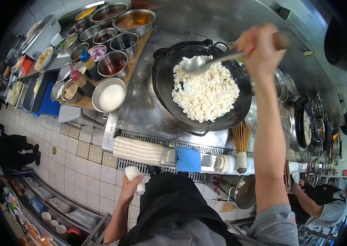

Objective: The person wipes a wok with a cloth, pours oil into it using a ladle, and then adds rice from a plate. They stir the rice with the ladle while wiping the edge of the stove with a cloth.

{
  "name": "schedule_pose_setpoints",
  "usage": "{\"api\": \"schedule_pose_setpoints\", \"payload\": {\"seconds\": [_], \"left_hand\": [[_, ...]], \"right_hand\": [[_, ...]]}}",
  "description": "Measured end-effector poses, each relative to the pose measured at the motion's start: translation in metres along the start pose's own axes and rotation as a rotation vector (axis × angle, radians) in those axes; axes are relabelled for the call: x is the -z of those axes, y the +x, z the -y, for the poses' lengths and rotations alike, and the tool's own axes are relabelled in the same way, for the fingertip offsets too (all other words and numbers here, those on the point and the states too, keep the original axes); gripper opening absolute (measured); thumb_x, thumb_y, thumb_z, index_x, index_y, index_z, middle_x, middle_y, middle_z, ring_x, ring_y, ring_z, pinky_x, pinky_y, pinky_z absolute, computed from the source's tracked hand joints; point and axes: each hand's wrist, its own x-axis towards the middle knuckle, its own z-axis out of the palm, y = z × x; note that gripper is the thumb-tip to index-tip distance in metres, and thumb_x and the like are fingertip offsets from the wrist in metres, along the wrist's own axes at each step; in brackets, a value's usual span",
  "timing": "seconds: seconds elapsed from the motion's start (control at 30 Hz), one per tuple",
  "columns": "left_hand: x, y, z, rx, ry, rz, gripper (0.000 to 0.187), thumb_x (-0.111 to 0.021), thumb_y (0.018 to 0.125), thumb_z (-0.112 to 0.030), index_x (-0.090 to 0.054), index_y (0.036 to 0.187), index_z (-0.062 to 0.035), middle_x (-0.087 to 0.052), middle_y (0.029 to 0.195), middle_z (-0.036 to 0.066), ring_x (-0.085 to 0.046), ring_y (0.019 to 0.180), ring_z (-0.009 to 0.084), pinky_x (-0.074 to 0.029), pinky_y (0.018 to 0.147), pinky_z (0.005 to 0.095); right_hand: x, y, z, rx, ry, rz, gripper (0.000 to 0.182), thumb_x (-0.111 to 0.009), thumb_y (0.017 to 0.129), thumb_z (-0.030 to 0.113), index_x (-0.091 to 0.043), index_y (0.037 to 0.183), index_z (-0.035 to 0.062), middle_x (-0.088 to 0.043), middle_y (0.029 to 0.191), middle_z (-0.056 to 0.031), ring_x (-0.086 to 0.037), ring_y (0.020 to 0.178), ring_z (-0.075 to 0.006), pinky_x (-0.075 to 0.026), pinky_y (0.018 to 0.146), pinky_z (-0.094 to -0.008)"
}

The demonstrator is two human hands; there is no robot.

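Observation:
My right hand (259, 47), smeared a little by motion, is closed round the handle of a metal ladle (198, 65). The ladle's bowl rests at the far edge of a heap of white rice (208, 96), which has small browned flecks in it. The rice lies in a large black wok (163, 88) on the steel range. Low beside my left hip, my left hand (128, 187) grips a white bundle (133, 174) that looks like a rolled cloth. Its fingers are wrapped round the middle of the bundle.
Metal bowls of sauces (113, 64), a bowl of white granules (109, 96) and squeeze bottles (81, 82) stand left of the wok. A striped towel (138, 149), a blue cloth (187, 158) and a bamboo brush (240, 141) line the front rail. Another person (321, 201) stands at right.

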Motion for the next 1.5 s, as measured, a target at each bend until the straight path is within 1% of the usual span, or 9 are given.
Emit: {"api": "schedule_pose_setpoints", "payload": {"seconds": [0.23,0.3,0.4,0.6,0.73,0.97,1.13,1.37,1.5], "left_hand": [[0.003,0.0,-0.001,0.06,-0.18,0.047,0.036,-0.062,0.08,-0.012,-0.051,0.113,0.0007,-0.062,0.1,0.013,-0.063,0.086,0.0214,-0.051,0.07,0.0321],[-0.011,0.002,-0.007,0.082,-0.25,0.038,0.037,-0.063,0.08,-0.012,-0.051,0.113,0.0007,-0.062,0.098,0.012,-0.063,0.084,0.0207,-0.052,0.071,0.0322],[-0.032,0.01,-0.018,0.154,-0.284,0.099,0.038,-0.063,0.082,-0.013,-0.051,0.115,0.0013,-0.062,0.099,0.012,-0.063,0.086,0.0204,-0.052,0.072,0.0327],[-0.08,0.027,-0.034,0.098,-0.234,0.21,0.033,-0.063,0.083,-0.013,-0.054,0.111,0.0008,-0.063,0.097,0.01,-0.062,0.086,0.0174,-0.051,0.073,0.0306],[-0.125,0.048,-0.054,0.048,-0.197,0.21,0.038,-0.066,0.082,-0.019,-0.053,0.111,0.0024,-0.063,0.097,0.01,-0.063,0.085,0.0167,-0.051,0.07,0.0306],[-0.183,0.099,-0.088,0.19,-0.221,0.293,0.046,-0.049,0.091,-0.043,-0.051,0.112,-0.0017,-0.061,0.095,0.01,-0.063,0.082,0.0192,-0.054,0.069,0.0354],[-0.208,0.117,-0.08,0.173,-0.129,0.273,0.048,-0.044,0.092,-0.049,-0.053,0.107,-0.0043,-0.061,0.09,0.007,-0.063,0.078,0.0185,-0.053,0.063,0.0346],[-0.211,0.164,-0.057,0.308,-0.413,0.373,0.019,-0.06,0.082,-0.018,-0.054,0.094,-0.0038,-0.063,0.08,0.01,-0.063,0.068,0.0221,-0.051,0.056,0.035],[-0.199,0.044,-0.068,0.221,-0.416,0.214,0.023,-0.049,0.082,-0.008,-0.049,0.102,0.0016,-0.062,0.085,0.018,-0.064,0.073,0.0285,-0.053,0.06,0.0395]], "right_hand": [[0.043,0.008,0.049,-0.29,-0.116,-0.055,0.031,-0.054,0.086,0.015,-0.04,0.059,0.0078,-0.032,0.046,0.0028,-0.03,0.037,-0.0094,-0.025,0.038,-0.0277],[0.056,-0.024,0.031,-0.094,-0.104,-0.335,0.025,-0.061,0.083,0.014,-0.051,0.062,0.0048,-0.045,0.046,-0.001,-0.04,0.039,-0.0079,-0.03,0.037,-0.0246],[0.048,-0.033,-0.021,0.064,-0.082,-0.479,0.026,-0.061,0.082,0.011,-0.049,0.06,0.0042,-0.041,0.046,-0.0014,-0.037,0.037,-0.0092,-0.027,0.035,-0.0268],[0.076,-0.025,0.08,-0.171,0.123,-0.307,0.032,-0.06,0.081,0.01,-0.042,0.054,0.0081,-0.037,0.044,-0.0004,-0.036,0.036,-0.0089,-0.026,0.037,-0.0243],[0.049,-0.069,-0.003,0.068,-0.097,-0.519,0.034,-0.055,0.085,0.012,-0.041,0.054,0.008,-0.037,0.045,-0.0019,-0.032,0.034,-0.0101,-0.026,0.035,-0.0271],[0.121,-0.026,0.062,-0.064,-0.016,-0.303,0.034,-0.06,0.081,0.014,-0.045,0.051,0.0078,-0.04,0.044,-0.0011,-0.036,0.035,-0.0112,-0.03,0.037,-0.0273],[0.132,-0.048,0.009,-0.078,0.083,-0.347,0.031,-0.057,0.082,0.013,-0.042,0.055,0.0085,-0.038,0.046,-0.0025,-0.042,0.041,-0.0122,-0.036,0.043,-0.0288],[0.163,-0.065,0.035,-0.189,0.156,-0.559,0.03,-0.055,0.081,0.013,-0.036,0.058,0.0106,-0.029,0.049,0.0004,-0.027,0.041,-0.0119,-0.025,0.043,-0.0301],[0.19,-0.058,0.038,-0.31,0.241,-0.653,0.028,-0.054,0.082,0.014,-0.037,0.06,0.0118,-0.027,0.049,0.0012,-0.026,0.041,-0.0117,-0.025,0.043,-0.0305]]}}
